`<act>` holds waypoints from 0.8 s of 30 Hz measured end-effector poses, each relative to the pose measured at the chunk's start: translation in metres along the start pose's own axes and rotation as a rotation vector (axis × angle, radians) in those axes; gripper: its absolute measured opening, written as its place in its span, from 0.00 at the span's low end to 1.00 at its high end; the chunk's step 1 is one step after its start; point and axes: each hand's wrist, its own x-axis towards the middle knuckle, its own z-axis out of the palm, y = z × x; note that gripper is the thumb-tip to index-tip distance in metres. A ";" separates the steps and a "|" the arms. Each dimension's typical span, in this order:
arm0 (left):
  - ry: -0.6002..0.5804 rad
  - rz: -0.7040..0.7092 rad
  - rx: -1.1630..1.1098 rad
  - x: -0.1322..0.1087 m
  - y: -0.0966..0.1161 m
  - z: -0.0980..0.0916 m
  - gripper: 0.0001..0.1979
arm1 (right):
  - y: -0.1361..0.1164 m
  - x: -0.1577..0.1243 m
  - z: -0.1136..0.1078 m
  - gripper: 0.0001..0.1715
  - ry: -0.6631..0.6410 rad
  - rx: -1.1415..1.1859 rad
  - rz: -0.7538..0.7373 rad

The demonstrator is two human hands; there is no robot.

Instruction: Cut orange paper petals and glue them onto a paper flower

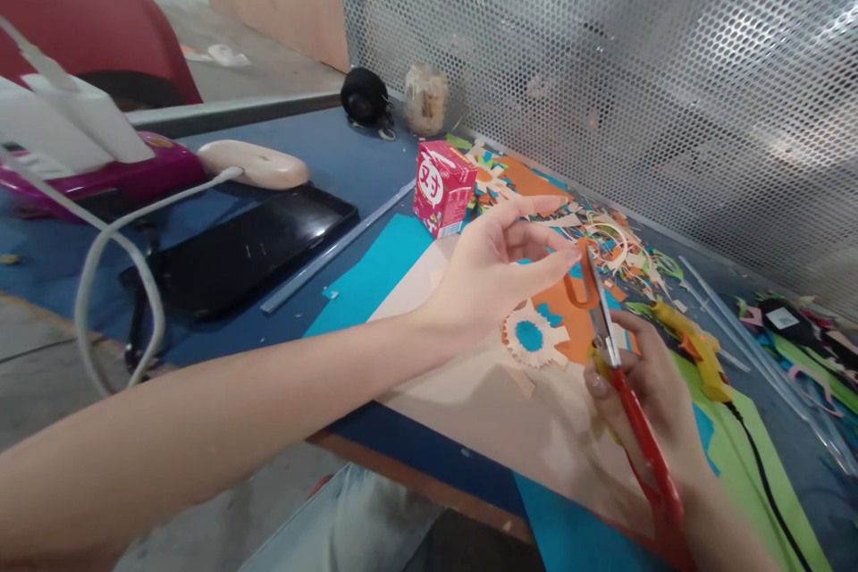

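Note:
My left hand (pixel 500 273) reaches across the table, thumb and forefinger pinched on a curved orange paper strip (pixel 575 290). My right hand (pixel 653 402) is closed around red-handled scissors (pixel 634 416). Their blades (pixel 599 304) point up and away and touch the orange strip. Just below the strip lies a beige paper flower with a blue centre (pixel 533 335), resting on a beige sheet (pixel 483 393). Orange paper (pixel 569 322) lies beside it.
A pink drink carton (pixel 442 188) stands behind my left hand. A black tablet (pixel 255 250), white cable (pixel 113 250) and pink device (pixel 127 174) are at left. A yellow glue gun (pixel 697 349), paper scraps (pixel 623 246) and a perforated metal wall (pixel 603 63) are at right.

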 end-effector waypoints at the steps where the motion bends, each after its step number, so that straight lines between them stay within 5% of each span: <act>1: 0.014 0.014 0.015 0.000 0.000 0.000 0.21 | -0.001 0.000 0.000 0.26 0.006 0.000 0.000; 24: -0.001 0.166 0.099 0.001 -0.002 -0.001 0.20 | 0.000 0.000 0.000 0.27 -0.039 0.083 0.022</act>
